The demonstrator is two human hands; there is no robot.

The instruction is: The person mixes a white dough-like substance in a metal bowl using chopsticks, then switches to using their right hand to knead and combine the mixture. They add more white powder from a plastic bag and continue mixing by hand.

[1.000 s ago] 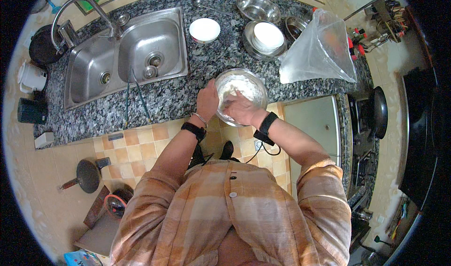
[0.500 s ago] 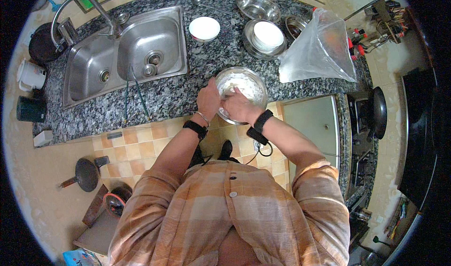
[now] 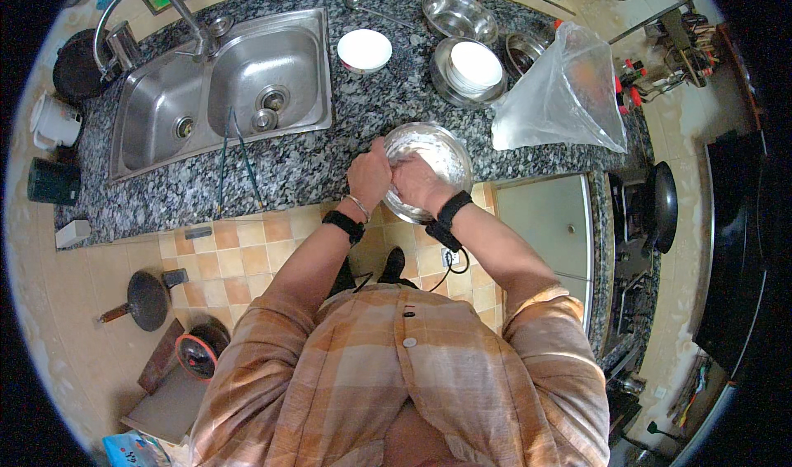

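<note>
A round metal bowl (image 3: pixel 469 178) sits at the counter's front edge, right before me. White, floury dough (image 3: pixel 437 147) lies in it, with powder smeared up the inner wall. My left hand (image 3: pixel 370 175) is closed on the bowl's left rim, thumb side up. Inside the bowl, my right hand (image 3: pixel 417 183) presses its curled fingers into the dough near the left wall; the fingertips are hidden. Both wrists wear black straps, and a thin bracelet circles the left one.
A double steel sink (image 3: pixel 326 79) lies to the left, with green-handled tongs or chopsticks (image 3: pixel 224 166) across its front edge. Behind the bowl stand a white bowl (image 3: pixel 364 50), stacked white bowls (image 3: pixel 475 67) in a metal basin and another basin (image 3: pixel 459 15). A clear plastic bag (image 3: pixel 561 104) stands right.
My right hand has shifted a little left and down within the bowl, toward my left hand. My left hand stays on the rim. The whole view has shifted slightly.
</note>
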